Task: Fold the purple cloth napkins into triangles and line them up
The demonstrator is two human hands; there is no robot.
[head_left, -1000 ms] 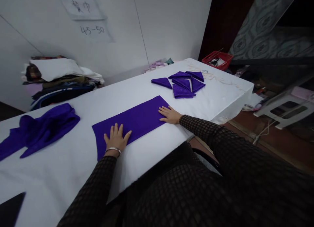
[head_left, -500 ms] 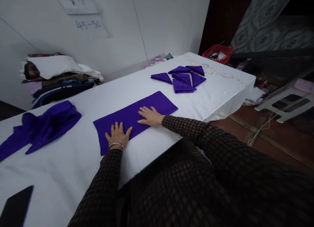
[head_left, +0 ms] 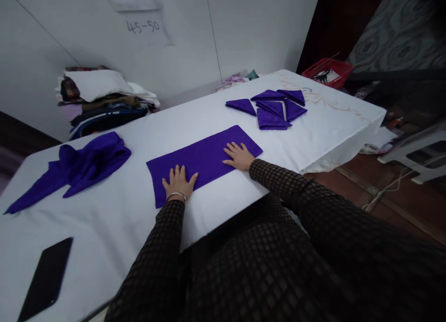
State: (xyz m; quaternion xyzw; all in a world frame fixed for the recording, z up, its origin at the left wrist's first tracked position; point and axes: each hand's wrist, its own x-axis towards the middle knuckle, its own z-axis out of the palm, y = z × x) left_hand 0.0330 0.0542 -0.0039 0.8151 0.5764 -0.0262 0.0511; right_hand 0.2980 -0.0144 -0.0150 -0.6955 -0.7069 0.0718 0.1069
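A purple cloth napkin (head_left: 205, 157), folded into a long rectangle, lies flat on the white tablecloth (head_left: 223, 206) in front of me. My left hand (head_left: 179, 180) rests on its left end with the fingers spread; a bracelet circles that wrist. Toward the right end, my right hand (head_left: 239, 155) lies flat on the cloth, fingers apart. Neither hand grasps anything. Beyond the right end sits a group of several purple napkins (head_left: 273, 120) folded into triangles. To the left is a crumpled heap of purple cloth (head_left: 94, 161).
A black phone (head_left: 47, 278) lies at the table's near left. Stacked clothes (head_left: 108, 99) stand behind the table's left part, against a white wall with paper signs (head_left: 142, 27). A red basket (head_left: 334, 78) is past the far end, and a white stool (head_left: 418, 157) stands at right.
My right hand has slid to the right along the folded napkin, farther from my left hand, which stays near the left end. The camera view has shifted, showing more of the phone.
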